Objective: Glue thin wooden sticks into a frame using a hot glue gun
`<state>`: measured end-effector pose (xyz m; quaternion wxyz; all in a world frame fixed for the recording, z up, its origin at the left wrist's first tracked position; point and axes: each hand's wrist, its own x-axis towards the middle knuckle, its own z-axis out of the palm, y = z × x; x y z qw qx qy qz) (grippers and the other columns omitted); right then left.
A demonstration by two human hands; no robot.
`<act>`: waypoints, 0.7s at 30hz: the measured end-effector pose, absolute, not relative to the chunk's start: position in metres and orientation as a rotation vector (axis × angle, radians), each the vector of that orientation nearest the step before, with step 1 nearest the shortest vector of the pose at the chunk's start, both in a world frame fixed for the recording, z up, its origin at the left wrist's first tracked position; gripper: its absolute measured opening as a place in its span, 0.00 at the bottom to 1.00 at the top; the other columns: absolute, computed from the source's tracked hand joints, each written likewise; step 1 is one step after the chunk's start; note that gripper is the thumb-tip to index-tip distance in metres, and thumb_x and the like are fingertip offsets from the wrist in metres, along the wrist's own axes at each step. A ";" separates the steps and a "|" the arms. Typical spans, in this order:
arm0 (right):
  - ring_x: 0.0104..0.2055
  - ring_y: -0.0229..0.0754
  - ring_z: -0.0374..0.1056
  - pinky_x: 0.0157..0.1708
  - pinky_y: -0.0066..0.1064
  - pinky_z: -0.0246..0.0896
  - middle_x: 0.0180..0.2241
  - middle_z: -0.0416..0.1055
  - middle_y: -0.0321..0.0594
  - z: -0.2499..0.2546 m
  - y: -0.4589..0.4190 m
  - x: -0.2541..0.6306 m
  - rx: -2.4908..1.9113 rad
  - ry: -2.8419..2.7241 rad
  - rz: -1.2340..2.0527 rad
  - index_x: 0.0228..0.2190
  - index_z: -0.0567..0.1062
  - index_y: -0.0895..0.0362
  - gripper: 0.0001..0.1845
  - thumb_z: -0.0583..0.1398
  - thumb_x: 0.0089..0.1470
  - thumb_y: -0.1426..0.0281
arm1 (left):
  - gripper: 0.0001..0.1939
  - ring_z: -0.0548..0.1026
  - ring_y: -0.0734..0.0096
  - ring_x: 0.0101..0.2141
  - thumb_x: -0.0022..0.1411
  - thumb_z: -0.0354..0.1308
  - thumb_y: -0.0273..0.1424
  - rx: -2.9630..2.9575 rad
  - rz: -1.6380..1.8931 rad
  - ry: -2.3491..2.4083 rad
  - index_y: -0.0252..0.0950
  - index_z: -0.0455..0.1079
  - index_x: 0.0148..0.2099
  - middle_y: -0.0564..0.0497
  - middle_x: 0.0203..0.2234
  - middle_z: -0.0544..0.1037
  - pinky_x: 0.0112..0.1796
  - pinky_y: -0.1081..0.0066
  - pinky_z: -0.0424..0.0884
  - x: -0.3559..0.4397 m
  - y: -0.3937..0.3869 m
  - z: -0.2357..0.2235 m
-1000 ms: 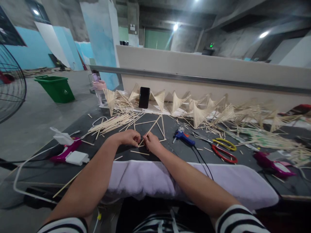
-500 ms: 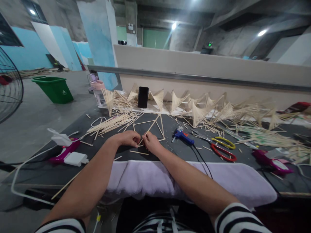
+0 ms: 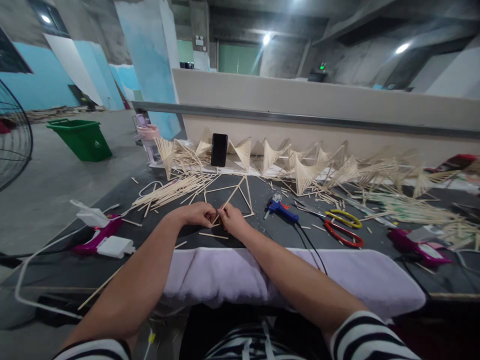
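My left hand (image 3: 197, 214) and my right hand (image 3: 232, 220) meet at the near corner of a frame of thin bamboo sticks (image 3: 240, 195) lying on the dark table (image 3: 262, 235). Both hands have their fingers pinched together on the sticks at that corner. A loose stick (image 3: 213, 235) lies just in front of my hands. My forearms rest over a white cloth (image 3: 232, 275) on the table's near edge.
A blue glue gun (image 3: 281, 209) and red-and-yellow scissors (image 3: 344, 226) lie to the right, pink glue guns at left (image 3: 98, 233) and right (image 3: 420, 246). A stick pile (image 3: 168, 191), finished fan-shaped stick pieces (image 3: 307, 172), a phone (image 3: 219, 149) and a green bin (image 3: 80, 138) stand beyond.
Both hands stay pinched on the frame's corner. The view has shifted slightly; nothing on the table has moved.
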<state>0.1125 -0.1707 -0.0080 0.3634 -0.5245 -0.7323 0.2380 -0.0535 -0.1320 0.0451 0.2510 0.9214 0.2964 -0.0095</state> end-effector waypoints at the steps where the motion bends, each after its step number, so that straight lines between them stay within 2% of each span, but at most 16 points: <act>1: 0.24 0.36 0.63 0.24 0.26 0.56 0.21 0.66 0.33 -0.008 -0.171 0.112 -1.348 -1.888 0.614 0.30 0.64 0.55 0.06 0.50 0.53 0.67 | 0.06 0.65 0.76 0.27 0.47 0.58 0.29 2.506 -0.025 0.807 0.32 0.69 0.30 0.55 0.24 0.66 0.28 0.78 0.59 -0.053 -0.132 0.045; 21: 0.22 0.34 0.62 0.23 0.25 0.55 0.20 0.66 0.32 -0.005 -0.173 0.113 -1.359 -1.871 0.651 0.30 0.64 0.55 0.05 0.50 0.54 0.67 | 0.07 0.65 0.75 0.28 0.47 0.57 0.31 2.498 -0.007 0.756 0.33 0.69 0.29 0.55 0.24 0.66 0.30 0.77 0.60 -0.055 -0.129 0.042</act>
